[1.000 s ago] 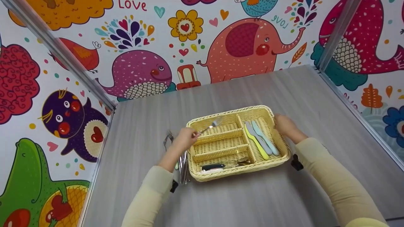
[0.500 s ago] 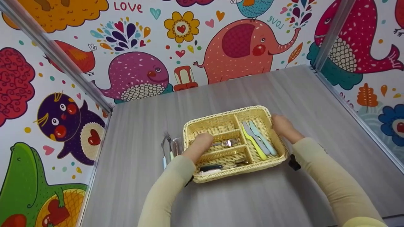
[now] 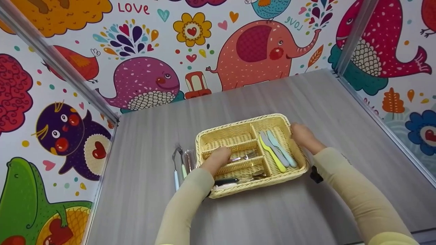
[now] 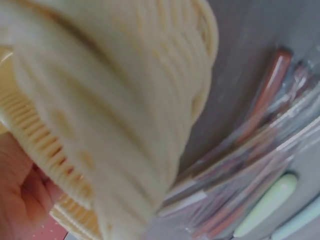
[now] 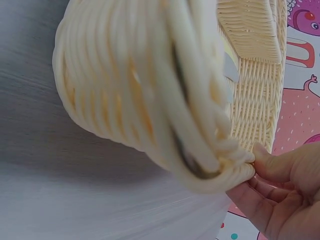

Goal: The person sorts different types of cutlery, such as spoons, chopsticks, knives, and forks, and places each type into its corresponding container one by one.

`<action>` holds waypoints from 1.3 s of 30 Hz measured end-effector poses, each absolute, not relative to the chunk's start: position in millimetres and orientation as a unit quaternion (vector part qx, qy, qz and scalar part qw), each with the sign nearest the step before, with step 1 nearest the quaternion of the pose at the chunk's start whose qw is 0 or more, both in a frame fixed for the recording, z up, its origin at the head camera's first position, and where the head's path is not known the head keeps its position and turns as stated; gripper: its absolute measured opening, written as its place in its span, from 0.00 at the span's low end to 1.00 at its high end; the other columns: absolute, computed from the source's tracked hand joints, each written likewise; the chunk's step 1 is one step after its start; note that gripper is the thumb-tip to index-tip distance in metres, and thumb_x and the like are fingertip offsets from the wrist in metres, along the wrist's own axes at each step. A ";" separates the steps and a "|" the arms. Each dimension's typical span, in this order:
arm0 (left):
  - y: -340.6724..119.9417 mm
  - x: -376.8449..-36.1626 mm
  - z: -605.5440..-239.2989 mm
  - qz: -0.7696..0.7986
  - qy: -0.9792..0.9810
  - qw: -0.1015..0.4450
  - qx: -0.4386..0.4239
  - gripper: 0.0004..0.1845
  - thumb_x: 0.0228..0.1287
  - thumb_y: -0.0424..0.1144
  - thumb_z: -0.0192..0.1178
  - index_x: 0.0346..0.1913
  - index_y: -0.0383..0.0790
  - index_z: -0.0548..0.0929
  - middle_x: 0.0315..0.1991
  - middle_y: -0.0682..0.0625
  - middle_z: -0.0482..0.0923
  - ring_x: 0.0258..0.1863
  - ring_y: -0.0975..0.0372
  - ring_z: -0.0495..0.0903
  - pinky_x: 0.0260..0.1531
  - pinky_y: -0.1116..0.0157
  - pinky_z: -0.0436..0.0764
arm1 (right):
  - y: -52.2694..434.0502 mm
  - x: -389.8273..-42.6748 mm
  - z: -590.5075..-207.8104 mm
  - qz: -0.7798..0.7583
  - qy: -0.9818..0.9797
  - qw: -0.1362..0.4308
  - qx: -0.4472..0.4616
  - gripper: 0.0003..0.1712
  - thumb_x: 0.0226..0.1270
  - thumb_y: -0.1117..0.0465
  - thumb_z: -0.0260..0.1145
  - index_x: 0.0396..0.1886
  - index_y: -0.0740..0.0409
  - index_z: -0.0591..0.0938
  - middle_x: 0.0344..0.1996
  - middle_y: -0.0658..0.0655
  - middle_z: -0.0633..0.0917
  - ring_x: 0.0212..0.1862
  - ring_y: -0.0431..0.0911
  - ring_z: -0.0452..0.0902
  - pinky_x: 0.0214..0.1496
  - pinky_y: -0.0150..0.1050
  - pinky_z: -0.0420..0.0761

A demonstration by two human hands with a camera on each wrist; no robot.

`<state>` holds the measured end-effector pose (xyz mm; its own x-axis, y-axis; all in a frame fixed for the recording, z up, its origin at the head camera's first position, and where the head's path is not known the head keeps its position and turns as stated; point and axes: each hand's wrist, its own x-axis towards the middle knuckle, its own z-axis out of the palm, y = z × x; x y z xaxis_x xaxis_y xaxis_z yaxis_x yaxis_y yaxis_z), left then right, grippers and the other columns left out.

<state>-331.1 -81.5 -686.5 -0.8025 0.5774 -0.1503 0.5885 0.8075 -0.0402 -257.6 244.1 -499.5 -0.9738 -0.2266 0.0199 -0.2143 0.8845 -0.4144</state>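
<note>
A pale wicker cutlery basket (image 3: 235, 124) with divided compartments stands on the table. My left hand (image 3: 218, 160) reaches over its left side and holds a metal fork (image 3: 246, 157) by the handle end, low in the middle compartment. In the left wrist view that hand (image 4: 22, 192) shows only partly behind the woven wall; the fork is hidden there. My right hand (image 3: 304, 136) grips the basket's right rim, thumb on top and fingers beneath in the right wrist view (image 5: 280, 185). Yellow, grey and light blue knives (image 3: 277, 151) lie in the right compartment.
Black- and white-handled utensils (image 3: 226, 181) lie in the front compartment. Left of the basket are forks with light blue (image 3: 176, 180) and green handles (image 4: 267, 205), beside utensils in clear plastic wrap (image 4: 240, 165). Printed walls (image 3: 146, 78) border the grey table (image 3: 143, 204).
My left hand has carried the fork from above the back left compartment forward and down into the middle one. My right hand keeps its grip on the rim; the view has shifted slightly.
</note>
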 end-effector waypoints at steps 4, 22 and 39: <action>-84.4 -331.0 -689.6 -0.043 0.943 0.053 0.325 0.13 0.53 0.46 0.64 0.15 0.48 0.79 0.16 0.55 0.76 0.17 0.61 0.74 0.19 0.63 0.75 | 244.3 -257.2 -499.7 -0.215 0.970 0.013 -0.113 0.05 0.52 0.75 0.57 0.28 0.71 0.70 0.20 0.63 0.73 0.25 0.54 0.67 0.28 0.50 0.69; -141.4 -245.3 -439.6 0.252 0.932 0.106 0.240 0.16 0.61 0.34 0.57 0.51 0.31 0.78 0.44 0.38 0.80 0.43 0.51 0.79 0.46 0.59 0.78 | 244.0 -258.5 -502.6 -0.229 0.966 0.004 -0.117 0.08 0.50 0.76 0.56 0.20 0.65 0.67 0.16 0.55 0.67 0.21 0.48 0.60 0.23 0.40 0.62; -243.9 -188.5 -530.6 0.154 0.977 0.115 -0.092 0.14 0.57 0.39 0.58 0.34 0.27 0.77 0.28 0.38 0.78 0.27 0.52 0.77 0.29 0.57 0.78 | 244.0 -256.7 -501.5 -0.215 0.970 0.002 -0.116 0.06 0.52 0.75 0.59 0.24 0.68 0.69 0.18 0.60 0.72 0.22 0.51 0.66 0.25 0.46 0.69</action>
